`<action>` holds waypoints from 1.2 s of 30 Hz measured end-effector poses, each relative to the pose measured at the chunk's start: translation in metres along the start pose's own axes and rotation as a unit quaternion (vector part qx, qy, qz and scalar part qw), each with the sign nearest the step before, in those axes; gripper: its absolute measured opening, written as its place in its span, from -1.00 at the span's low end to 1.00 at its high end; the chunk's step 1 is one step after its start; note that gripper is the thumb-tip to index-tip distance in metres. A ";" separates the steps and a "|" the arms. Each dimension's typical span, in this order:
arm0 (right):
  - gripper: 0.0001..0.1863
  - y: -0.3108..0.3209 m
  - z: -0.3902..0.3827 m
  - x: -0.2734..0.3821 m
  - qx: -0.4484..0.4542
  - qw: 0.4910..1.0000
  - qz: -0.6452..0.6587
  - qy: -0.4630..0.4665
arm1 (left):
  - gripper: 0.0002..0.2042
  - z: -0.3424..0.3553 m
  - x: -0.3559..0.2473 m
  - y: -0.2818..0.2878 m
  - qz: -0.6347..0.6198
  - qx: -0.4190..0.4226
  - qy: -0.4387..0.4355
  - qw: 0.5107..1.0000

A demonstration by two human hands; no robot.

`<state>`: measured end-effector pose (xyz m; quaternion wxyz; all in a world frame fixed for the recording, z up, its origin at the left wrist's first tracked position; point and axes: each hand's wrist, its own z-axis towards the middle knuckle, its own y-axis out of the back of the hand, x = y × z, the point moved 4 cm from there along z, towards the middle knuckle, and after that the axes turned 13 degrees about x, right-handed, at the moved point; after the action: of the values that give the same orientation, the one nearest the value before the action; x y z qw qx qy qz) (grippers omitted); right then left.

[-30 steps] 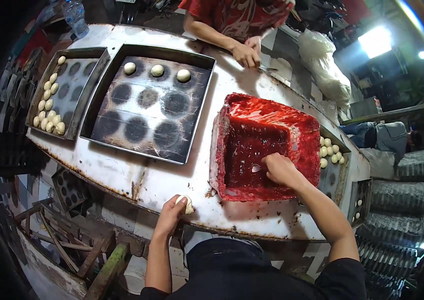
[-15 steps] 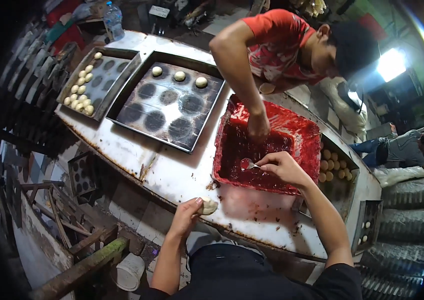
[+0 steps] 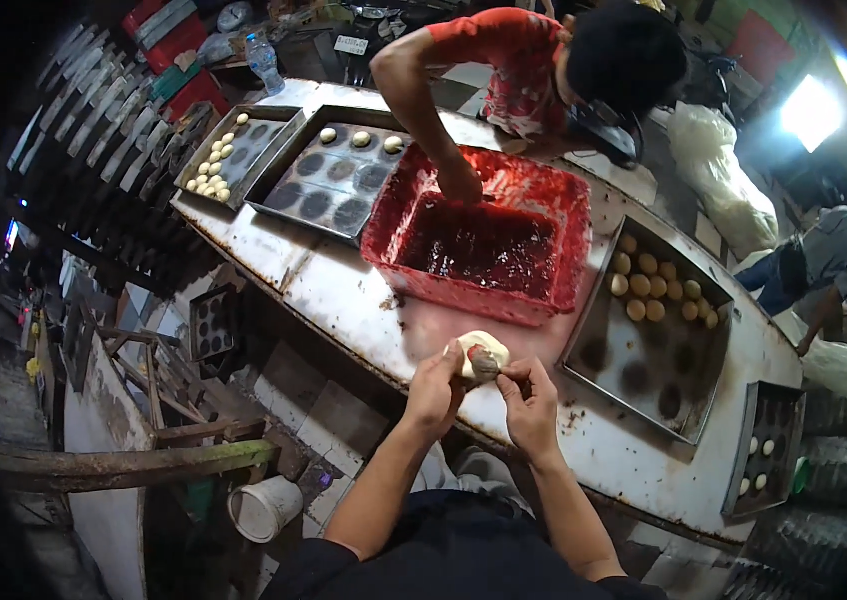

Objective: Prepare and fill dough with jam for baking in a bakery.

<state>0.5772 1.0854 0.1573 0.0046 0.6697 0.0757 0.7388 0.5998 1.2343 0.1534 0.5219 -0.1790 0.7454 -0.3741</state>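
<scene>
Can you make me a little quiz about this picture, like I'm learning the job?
1. What do the left hand and right hand hold together?
2. True or false: the red tub holds blue paste.
3. Whose hand reaches into the red tub: A) the wearer's, B) the co-worker's hand?

Key: 1. A dough piece with dark filling. 2. False, red. 3. B.

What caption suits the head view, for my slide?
Both hands, left hand and right hand, pinch a filled dough piece beside the red tub.
</scene>
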 end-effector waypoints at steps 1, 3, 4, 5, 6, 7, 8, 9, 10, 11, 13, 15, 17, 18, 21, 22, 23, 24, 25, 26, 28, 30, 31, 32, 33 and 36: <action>-0.90 0.006 -0.005 -0.009 -0.004 1.000 0.004 0.000 | -0.53 0.000 0.002 -0.008 0.005 0.001 0.003 1.000; -0.88 0.021 -0.018 -0.014 -0.042 0.995 -0.054 0.076 | -0.52 -0.006 0.013 -0.020 -0.004 -0.029 0.034 0.999; -0.88 0.027 -0.030 -0.017 -0.043 0.995 -0.052 0.077 | -0.52 -0.012 0.022 -0.021 -0.002 -0.028 0.034 0.999; -0.88 0.030 -0.040 -0.021 -0.035 0.995 -0.069 0.057 | -0.54 -0.015 0.030 -0.011 -0.023 -0.060 0.015 0.998; -0.88 0.032 -0.051 -0.026 -0.028 0.995 -0.087 0.038 | -0.55 -0.019 0.036 -0.001 -0.043 -0.089 -0.003 0.995; -0.90 0.038 -0.063 -0.042 -0.042 0.991 -0.114 0.064 | -0.59 -0.024 0.041 0.008 -0.047 -0.121 -0.040 0.991; -0.92 0.049 -0.075 -0.054 -0.046 0.978 -0.196 0.044 | -0.59 -0.032 0.040 0.009 -0.044 -0.118 -0.046 0.991; -0.95 0.063 -0.087 -0.073 -0.074 0.959 -0.272 0.019 | -0.61 -0.040 0.037 0.005 -0.029 -0.072 -0.032 0.996; -0.97 0.077 -0.096 -0.091 -0.102 0.933 -0.345 -0.007 | -0.63 -0.050 0.036 0.001 -0.016 -0.027 -0.017 0.999; -0.94 0.087 -0.102 -0.098 -0.111 0.909 -0.402 -0.002 | -0.67 -0.066 0.032 -0.006 -0.004 -0.008 0.019 1.000; -0.65 0.096 -0.111 -0.104 -0.105 0.870 -0.482 -0.017 | -0.57 -0.098 0.022 -0.027 0.058 0.089 0.028 0.994; -0.52 0.061 -0.099 -0.049 0.019 0.958 -0.287 -0.004 | -0.50 -0.138 0.013 -0.026 0.130 0.113 0.013 0.985; -0.28 0.009 -0.111 0.017 0.217 0.976 0.027 -0.004 | -0.40 -0.182 0.011 -0.027 0.162 0.161 -0.015 0.973; -0.18 -0.017 -0.124 0.045 0.291 0.947 0.135 -0.002 | -0.40 -0.204 0.008 -0.033 0.191 0.176 -0.022 0.965; -0.40 -0.069 -0.160 0.081 0.333 0.913 0.232 0.025 | -0.51 -0.272 -0.003 -0.048 0.334 0.080 -0.086 0.935; -0.47 -0.082 -0.175 0.079 0.326 0.910 0.256 0.013 | -0.51 -0.293 -0.002 -0.045 0.328 0.076 -0.093 0.937; -0.50 -0.096 -0.191 0.085 0.327 0.917 0.228 0.024 | -0.51 -0.315 -0.006 -0.037 0.396 0.021 -0.100 0.912; -0.54 -0.110 -0.208 0.097 0.327 0.923 0.200 0.031 | -0.49 -0.336 -0.007 -0.030 0.457 -0.035 -0.101 0.883; -0.58 -0.123 -0.225 0.111 0.322 0.920 0.220 0.029 | -0.55 -0.351 -0.007 -0.023 0.360 -0.055 -0.077 0.928; -0.65 -0.132 -0.241 0.117 0.328 0.931 0.151 0.050 | -0.55 -0.368 -0.004 -0.011 0.351 -0.065 -0.082 0.931; -0.72 -0.148 -0.273 0.114 0.344 0.930 0.117 0.056 | -0.61 -0.388 0.009 0.014 0.315 -0.054 -0.112 0.941; -0.73 -0.157 -0.297 0.121 0.345 0.929 0.110 0.082 | -0.69 -0.402 0.029 0.017 0.236 -0.063 -0.160 0.956; -0.73 -0.156 -0.305 0.120 0.319 0.941 0.112 0.010 | -0.73 -0.407 0.040 0.019 0.172 -0.084 -0.188 0.963; -0.72 -0.154 -0.310 0.117 0.288 0.949 0.113 -0.059 | -0.77 -0.409 0.045 0.013 0.110 -0.100 -0.215 0.965; -0.72 -0.150 -0.312 0.117 0.254 0.954 0.145 -0.066 | -0.73 -0.412 0.049 -0.002 0.178 -0.130 -0.176 0.960; -0.76 -0.120 -0.323 0.105 0.263 0.944 0.179 -0.085 | -0.66 -0.424 0.063 -0.037 0.314 -0.084 -0.230 0.917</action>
<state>0.2356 1.1815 0.2176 -0.2977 0.7096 0.1456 0.6218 0.1844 1.3260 0.2147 0.7528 -0.0598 0.6512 -0.0755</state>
